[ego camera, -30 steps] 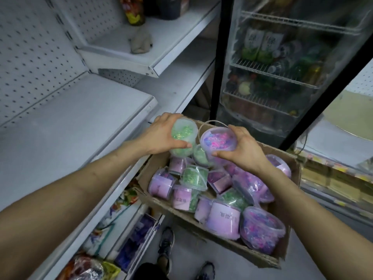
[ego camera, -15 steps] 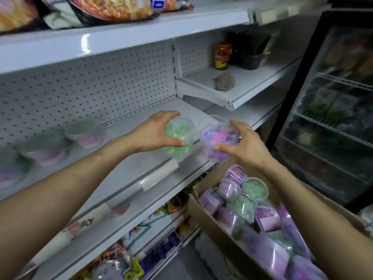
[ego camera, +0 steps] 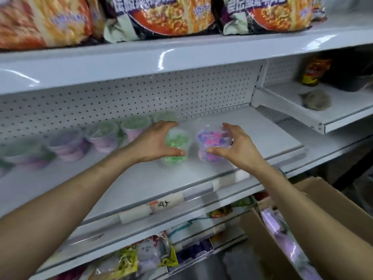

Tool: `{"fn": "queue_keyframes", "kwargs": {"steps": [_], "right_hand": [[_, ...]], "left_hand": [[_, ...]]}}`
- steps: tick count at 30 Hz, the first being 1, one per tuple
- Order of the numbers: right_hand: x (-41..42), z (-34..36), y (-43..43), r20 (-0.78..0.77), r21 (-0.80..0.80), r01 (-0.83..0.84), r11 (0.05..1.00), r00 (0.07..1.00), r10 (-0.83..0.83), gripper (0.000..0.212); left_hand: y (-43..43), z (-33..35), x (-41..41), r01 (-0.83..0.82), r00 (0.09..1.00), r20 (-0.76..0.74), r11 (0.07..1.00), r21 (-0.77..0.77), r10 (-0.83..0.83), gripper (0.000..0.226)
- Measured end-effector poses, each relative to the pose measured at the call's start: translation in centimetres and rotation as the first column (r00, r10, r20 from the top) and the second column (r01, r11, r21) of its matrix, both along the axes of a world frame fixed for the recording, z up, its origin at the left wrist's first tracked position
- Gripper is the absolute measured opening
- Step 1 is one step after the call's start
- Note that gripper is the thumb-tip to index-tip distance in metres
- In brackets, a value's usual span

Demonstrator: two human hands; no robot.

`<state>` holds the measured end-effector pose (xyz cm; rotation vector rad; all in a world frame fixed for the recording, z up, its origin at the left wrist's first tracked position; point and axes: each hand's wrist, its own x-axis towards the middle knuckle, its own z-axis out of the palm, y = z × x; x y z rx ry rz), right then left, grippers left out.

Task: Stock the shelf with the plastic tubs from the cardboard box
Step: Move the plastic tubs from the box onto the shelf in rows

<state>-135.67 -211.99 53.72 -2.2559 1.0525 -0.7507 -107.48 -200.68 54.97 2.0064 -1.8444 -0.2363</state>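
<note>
My left hand (ego camera: 156, 141) grips a clear tub of green pieces (ego camera: 176, 147) from its left side, over the white shelf (ego camera: 141, 182). My right hand (ego camera: 235, 145) grips a clear tub of pink and purple pieces (ego camera: 212, 141) from its right side. The two tubs stand side by side, low over the shelf; whether they touch it I cannot tell. A row of several tubs (ego camera: 103, 136) stands along the pegboard to the left. The cardboard box (ego camera: 260, 235) is at the lower right, with purple tubs (ego camera: 280, 225) showing inside.
Noodle packs (ego camera: 161, 15) fill the shelf above. A jar (ego camera: 314, 71) and a grey lump (ego camera: 315, 100) sit on the raised shelf at the right. Bagged goods (ego camera: 129, 259) lie on the lower shelf. Bare shelf surface lies right of the tubs.
Both hands have carried the two tubs from the box up and onto the shelf area, further back toward the pegboard. The view has swung up and left to the shelf.
</note>
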Motion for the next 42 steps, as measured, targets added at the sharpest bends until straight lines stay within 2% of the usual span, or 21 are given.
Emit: {"fn": "queue_keyframes", "kwargs": {"steps": [11,16,20,24,34,42], "right_hand": [[1.5,-2.4,-6.0,-0.032,0.047,-0.143,0.989,0.989,0.144,0.118],[0.7,-4.4,-8.5,-0.022,0.128,-0.186,0.974,0.982,0.19,0.122],[0.2,-5.2,-9.9,-0.027,0.193,-0.23,0.954,0.971,0.239,0.122],[0.1,-5.5,-10.3,-0.071,0.211,-0.268,0.94,0.955,0.288,0.129],[0.6,-5.6,-11.0,-0.051,0.185,-0.288,0.94,0.952,0.301,0.112],[4.8,-4.1,-12.9,-0.007,0.128,-0.219,0.967,0.975,0.222,0.104]], "left_hand": [[-0.9,-2.9,-1.0,-0.19,0.981,-0.03,0.982,-0.004,0.189,0.104],[-1.6,-4.3,-2.9,-0.254,0.967,-0.038,0.967,-0.027,0.253,0.101],[-1.8,-5.3,-4.1,-0.309,0.951,-0.051,0.949,-0.066,0.306,0.106],[-1.7,-5.8,-4.7,-0.346,0.937,-0.085,0.931,-0.12,0.338,0.102],[-1.1,-6.6,-4.2,-0.38,0.918,-0.155,0.921,-0.079,0.366,0.111],[-2.3,-5.4,-4.1,-0.412,0.905,-0.176,0.901,-0.137,0.387,0.11]]}}
